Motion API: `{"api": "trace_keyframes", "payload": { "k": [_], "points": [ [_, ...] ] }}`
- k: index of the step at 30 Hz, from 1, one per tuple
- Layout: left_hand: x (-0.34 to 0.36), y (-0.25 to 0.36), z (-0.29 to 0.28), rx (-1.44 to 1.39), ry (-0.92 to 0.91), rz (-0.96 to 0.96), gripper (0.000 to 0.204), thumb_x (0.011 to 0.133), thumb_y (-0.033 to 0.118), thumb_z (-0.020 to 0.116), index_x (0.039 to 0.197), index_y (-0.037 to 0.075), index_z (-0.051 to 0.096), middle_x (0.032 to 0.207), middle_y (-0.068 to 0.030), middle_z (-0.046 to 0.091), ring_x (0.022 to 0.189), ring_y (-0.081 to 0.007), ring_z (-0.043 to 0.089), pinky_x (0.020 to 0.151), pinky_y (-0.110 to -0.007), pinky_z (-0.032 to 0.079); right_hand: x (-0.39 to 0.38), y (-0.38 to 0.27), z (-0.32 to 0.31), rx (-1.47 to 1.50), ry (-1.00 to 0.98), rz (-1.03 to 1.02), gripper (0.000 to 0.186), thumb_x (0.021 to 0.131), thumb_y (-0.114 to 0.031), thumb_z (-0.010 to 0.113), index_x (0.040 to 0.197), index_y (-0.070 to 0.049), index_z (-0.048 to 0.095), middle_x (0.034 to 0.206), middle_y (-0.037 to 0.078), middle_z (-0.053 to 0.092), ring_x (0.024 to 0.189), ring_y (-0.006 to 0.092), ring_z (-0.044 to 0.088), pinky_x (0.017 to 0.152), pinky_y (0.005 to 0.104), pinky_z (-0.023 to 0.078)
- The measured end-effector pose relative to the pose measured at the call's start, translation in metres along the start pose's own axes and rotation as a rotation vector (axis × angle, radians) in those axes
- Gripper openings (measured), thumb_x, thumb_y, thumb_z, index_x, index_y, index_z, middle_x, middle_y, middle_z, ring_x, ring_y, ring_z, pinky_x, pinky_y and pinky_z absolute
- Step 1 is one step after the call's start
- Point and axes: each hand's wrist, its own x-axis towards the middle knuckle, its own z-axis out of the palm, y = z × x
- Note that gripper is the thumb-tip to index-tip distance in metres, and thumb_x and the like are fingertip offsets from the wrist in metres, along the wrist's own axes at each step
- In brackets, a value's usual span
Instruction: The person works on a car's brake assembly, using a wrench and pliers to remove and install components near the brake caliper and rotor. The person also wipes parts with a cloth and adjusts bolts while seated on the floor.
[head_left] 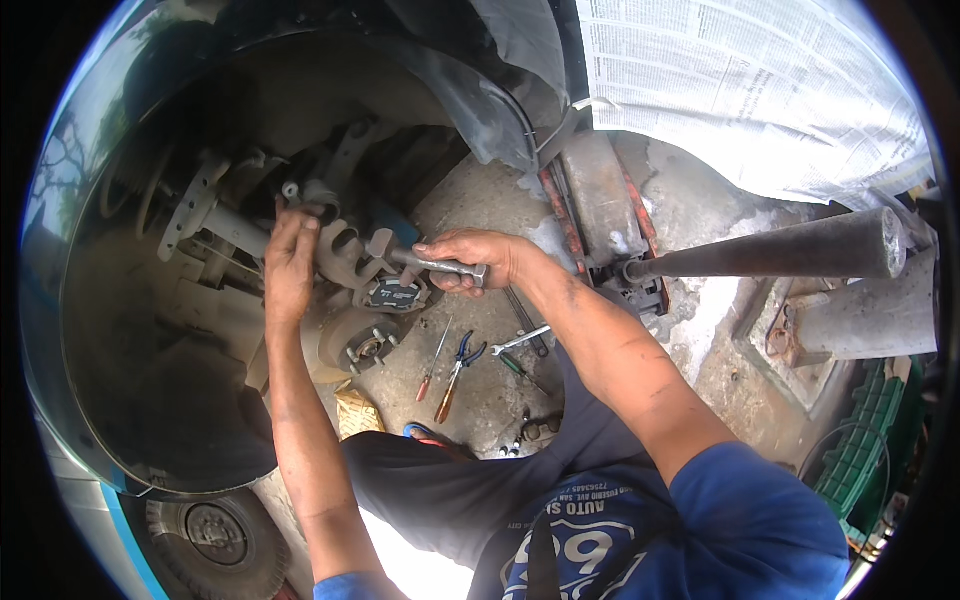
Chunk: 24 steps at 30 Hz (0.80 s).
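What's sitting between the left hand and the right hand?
From the left hand across, the head view shows a brownish metal casting, then the projecting end of the metal tool that the right hand grips.

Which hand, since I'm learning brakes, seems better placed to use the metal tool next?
Probably the right hand: it grips the metal tool near the brake pad, while the left hand is farther off beside the strut.
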Motion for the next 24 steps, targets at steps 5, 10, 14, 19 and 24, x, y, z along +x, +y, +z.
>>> {"api": "trace_keyframes", "payload": {
  "k": [5,10,14,19,24],
  "points": [
    [-0.002,0.004,0.002,-0.038,0.019,-0.031,0.019,0.104,0.012,0.053,0.104,-0.003,0.065,0.114,-0.0101,0.067,0.138,-0.0275,0.051,0.131,-0.047,0.013,0.013,-0.003,-0.009,0.108,0.000,0.072,0.047,0.110,-0.052,0.044,0.101,-0.010,0.065,0.060,-0.001,0.049,0.042,0.0050,0.042,0.034,0.0218,0.029],
    [-0.001,-0.003,0.000,-0.018,0.015,0.004,0.020,0.104,0.014,0.054,0.103,-0.003,0.065,0.114,-0.0102,0.067,0.138,-0.0285,0.051,0.131,-0.047,0.013,0.021,-0.016,-0.026,0.116,-0.132,0.082,0.045,0.111,-0.049,0.043,0.107,-0.008,0.062,0.062,-0.001,0.052,0.043,0.0032,0.043,0.034,0.0206,0.031],
    [-0.001,-0.001,0.002,-0.005,0.029,-0.017,0.020,0.104,0.015,0.054,0.101,-0.002,0.064,0.113,-0.0103,0.067,0.136,-0.0290,0.052,0.130,-0.047,0.014,0.030,-0.027,-0.032,-0.001,-0.149,0.090,0.055,0.111,-0.046,0.045,0.130,0.002,0.063,0.065,-0.003,0.052,0.044,0.0013,0.041,0.037,0.0187,0.031],
    [-0.002,-0.003,0.001,-0.021,0.035,-0.018,0.019,0.103,0.015,0.055,0.100,-0.002,0.064,0.112,-0.0100,0.068,0.134,-0.0285,0.053,0.130,-0.047,0.014,0.036,-0.045,-0.042,-0.060,-0.217,0.146,0.050,0.110,-0.042,0.049,0.125,0.002,0.067,0.066,0.000,0.056,0.044,0.0022,0.042,0.035,0.0181,0.031],
    [0.001,0.001,0.001,-0.030,0.022,-0.012,0.017,0.102,0.013,0.055,0.098,-0.002,0.064,0.110,-0.0097,0.069,0.128,-0.0274,0.057,0.131,-0.047,0.014,0.039,-0.075,-0.054,-0.175,-0.214,0.208,0.048,0.106,-0.041,0.059,0.123,0.003,0.068,0.070,0.003,0.061,0.042,0.0029,0.043,0.036,0.0171,0.034]
  ]
}}
